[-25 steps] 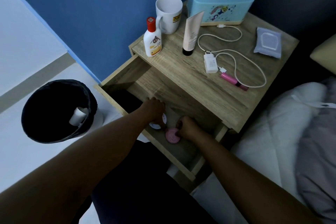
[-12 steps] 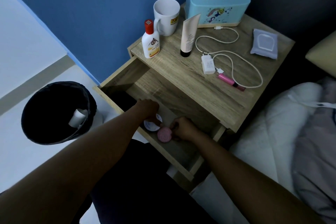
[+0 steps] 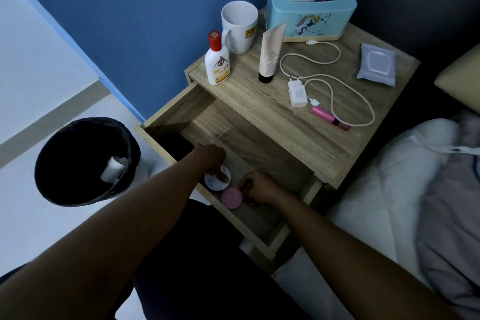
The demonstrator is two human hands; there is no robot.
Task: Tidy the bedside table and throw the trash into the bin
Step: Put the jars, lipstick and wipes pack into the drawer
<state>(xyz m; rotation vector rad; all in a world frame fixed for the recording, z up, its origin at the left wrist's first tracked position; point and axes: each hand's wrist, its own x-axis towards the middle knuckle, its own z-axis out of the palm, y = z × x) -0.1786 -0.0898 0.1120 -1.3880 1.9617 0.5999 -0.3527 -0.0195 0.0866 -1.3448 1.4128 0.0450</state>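
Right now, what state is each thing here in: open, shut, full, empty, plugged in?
Drawer: pulled open.
Mug: upright, looks empty.
Lotion bottle: upright, capped.
Tube: standing on its cap.
Charger: unplugged, lying flat.
Wipes pack: flap shut.
Bin: lined, nearly empty.

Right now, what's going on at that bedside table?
A person has both hands in the open drawer of the bedside table. The left hand rests its fingers on a round white container; the right hand is beside a round pink container, touching its edge. On the tabletop stand a mug, lotion bottle, cream tube and tissue box, with a charger, pink lip gloss and wipes pack lying flat. The bin on the floor holds a white item.
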